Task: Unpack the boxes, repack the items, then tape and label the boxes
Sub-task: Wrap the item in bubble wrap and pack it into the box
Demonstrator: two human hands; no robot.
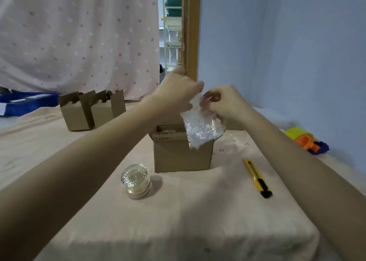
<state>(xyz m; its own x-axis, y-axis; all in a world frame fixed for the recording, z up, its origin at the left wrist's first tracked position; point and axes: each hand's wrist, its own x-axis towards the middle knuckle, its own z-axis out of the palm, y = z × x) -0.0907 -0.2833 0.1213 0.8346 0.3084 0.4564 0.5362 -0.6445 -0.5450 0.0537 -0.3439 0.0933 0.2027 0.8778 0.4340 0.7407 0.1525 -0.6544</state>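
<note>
I am pinching a bubble wrap pouch (202,129) with both my left hand (178,94) and right hand (223,102), directly above an open cardboard box (182,153) below them.

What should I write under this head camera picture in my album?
Both hands hold bubble wrap over an open box.

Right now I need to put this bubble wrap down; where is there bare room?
Bare cloth in front of the glass jar and utility knife, and left of the jar. Crowded: the open box, and the tape dispenser at far right.
</note>
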